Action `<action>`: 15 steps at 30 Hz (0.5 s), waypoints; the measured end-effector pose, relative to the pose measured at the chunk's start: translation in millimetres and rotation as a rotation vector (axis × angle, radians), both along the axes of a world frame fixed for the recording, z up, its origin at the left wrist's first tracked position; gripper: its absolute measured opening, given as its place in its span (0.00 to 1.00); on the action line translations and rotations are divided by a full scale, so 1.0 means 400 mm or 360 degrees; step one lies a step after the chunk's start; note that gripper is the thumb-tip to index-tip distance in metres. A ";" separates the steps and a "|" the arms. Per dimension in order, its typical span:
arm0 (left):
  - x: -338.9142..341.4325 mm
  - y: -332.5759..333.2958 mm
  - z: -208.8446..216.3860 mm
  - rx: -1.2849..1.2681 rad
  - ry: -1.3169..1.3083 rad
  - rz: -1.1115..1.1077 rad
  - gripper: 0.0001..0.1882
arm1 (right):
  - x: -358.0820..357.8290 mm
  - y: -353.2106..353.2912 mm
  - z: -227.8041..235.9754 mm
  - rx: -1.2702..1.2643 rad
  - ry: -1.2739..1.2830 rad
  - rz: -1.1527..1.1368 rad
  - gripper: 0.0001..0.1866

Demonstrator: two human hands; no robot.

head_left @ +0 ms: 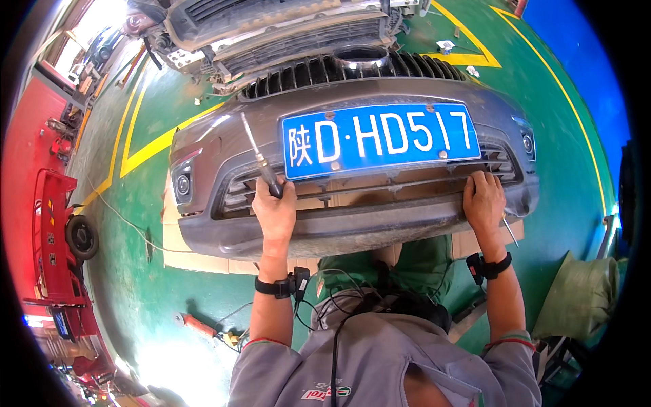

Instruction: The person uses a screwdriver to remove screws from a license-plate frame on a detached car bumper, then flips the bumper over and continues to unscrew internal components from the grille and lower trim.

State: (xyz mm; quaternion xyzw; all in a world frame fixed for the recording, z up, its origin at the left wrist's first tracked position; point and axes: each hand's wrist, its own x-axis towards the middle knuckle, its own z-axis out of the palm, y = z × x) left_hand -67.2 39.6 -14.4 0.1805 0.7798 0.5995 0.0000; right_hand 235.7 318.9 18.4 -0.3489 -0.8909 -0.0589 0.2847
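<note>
A grey-brown car front bumper (325, 227) lies across in front of me, off the car, with a blue licence plate (380, 139) at its middle. My left hand (274, 214) is closed around the dark handle of a screwdriver (268, 173), whose bare shaft points up and away, left of the plate. It rests at the left part of the lower grille opening (366, 190). My right hand (485, 203) is at the right end of that opening, fingers curled over its edge. A thin metal rod (510, 232) sticks out beside it; its other end is hidden by the hand.
Flattened cardboard (178, 234) lies under the bumper. The car's opened front (285, 34) stands just beyond. An orange-handled power tool (196, 325) and cables lie at lower left, a red cart (51, 237) stands farther left, and a green sack (576, 295) sits at right.
</note>
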 end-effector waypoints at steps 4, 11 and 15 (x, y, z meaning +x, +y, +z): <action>0.011 -0.002 0.019 -0.0080 0.0057 0.0024 0.08 | -0.005 -0.002 -0.004 0.0011 -0.0003 0.0008 0.05; 0.039 0.026 0.045 0.0046 -0.0029 -0.0127 0.11 | 0.029 0.008 0.005 0.0078 -0.0005 0.0016 0.05; 0.032 0.009 0.030 -0.0041 -0.0020 -0.0195 0.14 | 0.024 0.028 -0.071 0.0001 -0.0064 0.0045 0.07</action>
